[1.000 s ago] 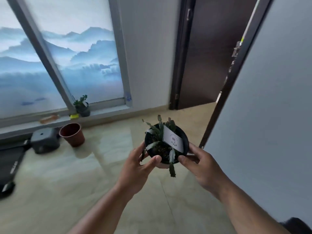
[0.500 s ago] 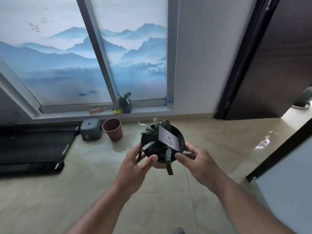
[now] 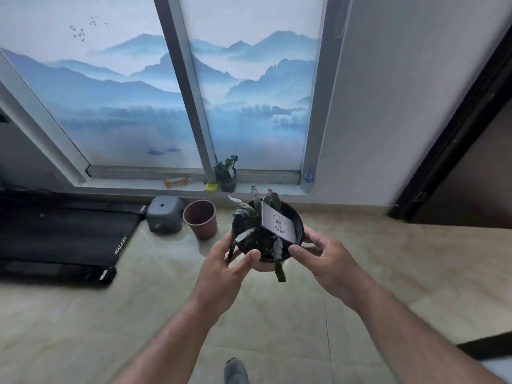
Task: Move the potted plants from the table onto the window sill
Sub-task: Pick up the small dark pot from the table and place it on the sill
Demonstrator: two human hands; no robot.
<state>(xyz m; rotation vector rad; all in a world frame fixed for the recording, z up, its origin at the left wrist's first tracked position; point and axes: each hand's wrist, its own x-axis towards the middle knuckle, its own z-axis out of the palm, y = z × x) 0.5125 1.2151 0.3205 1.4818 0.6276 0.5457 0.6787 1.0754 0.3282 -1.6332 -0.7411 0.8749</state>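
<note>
my left hand (image 3: 221, 268) and right hand (image 3: 329, 261) both grip the black potted plant (image 3: 267, 234) by its rim, held above the floor (image 3: 388, 259), window sill (image 3: 277, 189) ahead with a second potted plant (image 3: 227, 176) on it.

Two bare forearms, no sleeves in view. Left hand (image 3: 224, 268) and right hand (image 3: 329, 263) bare: no gloves, rings or watch showing. Grey shoe (image 3: 235, 371) toe at bottom edge.
</note>
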